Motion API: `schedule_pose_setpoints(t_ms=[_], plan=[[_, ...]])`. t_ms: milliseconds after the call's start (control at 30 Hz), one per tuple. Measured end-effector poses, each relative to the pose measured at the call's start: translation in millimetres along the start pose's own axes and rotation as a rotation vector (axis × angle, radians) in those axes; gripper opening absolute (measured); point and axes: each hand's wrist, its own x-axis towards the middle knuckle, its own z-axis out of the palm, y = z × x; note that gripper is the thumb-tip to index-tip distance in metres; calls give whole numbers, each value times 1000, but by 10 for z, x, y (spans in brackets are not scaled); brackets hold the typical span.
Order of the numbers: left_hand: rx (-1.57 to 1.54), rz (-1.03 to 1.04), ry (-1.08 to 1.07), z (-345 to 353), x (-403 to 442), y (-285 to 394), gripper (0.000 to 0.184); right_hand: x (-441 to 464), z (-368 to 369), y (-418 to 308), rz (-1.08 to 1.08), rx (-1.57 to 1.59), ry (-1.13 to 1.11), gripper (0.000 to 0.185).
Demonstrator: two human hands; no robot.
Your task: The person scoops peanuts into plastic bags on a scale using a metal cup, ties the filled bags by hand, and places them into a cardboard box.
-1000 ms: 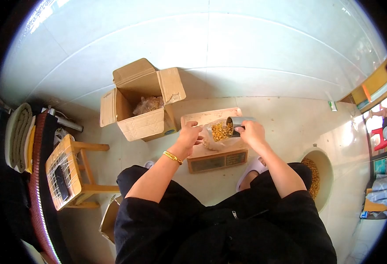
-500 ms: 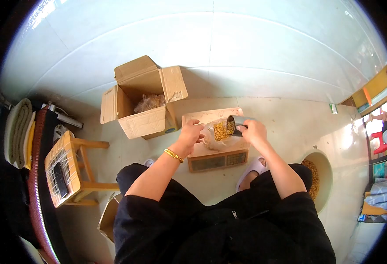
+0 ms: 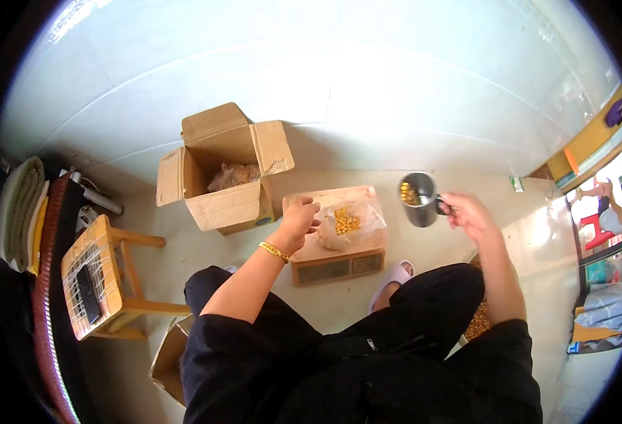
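Black trousers [image 3: 424,304]: your right thigh hides part of the bucket [image 3: 457,346].
Bucket: plenty of kernels [image 3: 476,326] in it, so much looks unbagged.
Scale [image 3: 332,268]: bears the clear bag [image 3: 369,220]; reading too small to make out.
Left hand [image 3: 300,219]: fingers half curled at the bag's left edge; can't tell whether you have hold of it.
Bag: lies on the scale, kernels inside; I'd judge it partly filled.
Right hand [image 3: 468,215]: your fingers are closed on the cup's handle, apart from the bag.
Cup [image 3: 424,213]: tilted, right of the scale; some kernels left inside, not fully emptied.
Box [image 3: 226,205]: farther off, left, flaps open; another bag [image 3: 232,177] inside, contents unclear.
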Motion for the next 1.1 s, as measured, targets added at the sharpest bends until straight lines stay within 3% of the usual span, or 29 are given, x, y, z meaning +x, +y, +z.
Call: schedule_pose_setpoints(t_ms=[200,367,467,533,600,667,800,867,967,1100], plan=[[-33,9,-18,-41,-37,-37,45,-963,-801,420,-191,137,300,18],[-23,25,-43,-19,-108,-48,43,-1593,-1285,1080,7,93,695,21],[22,19,-62,10,-122,-29,42,-1583,-1554,1826,56,-65,859,22],[28,42,7,34,-79,-51,40,-1362,-2029,2782,72,-141,771,21],[36,48,4,34,-59,-57,38,-1374,-1347,2524,346,-606,838,29],[43,57,11,1,-39,-54,36,-1380,-1166,2726,478,-899,645,34],[77,11,-11,-106,-52,-112,33,-1326,-1329,3152,503,-881,508,32],[65,42,6,-108,-62,-137,30,-1325,-1445,3250,364,-834,486,30],[53,16,16,-135,-89,-124,30,-1323,-1336,2582,492,-752,609,26],[95,11,15,-112,-113,-87,31,-949,-1668,2101,34,-626,762,22]])
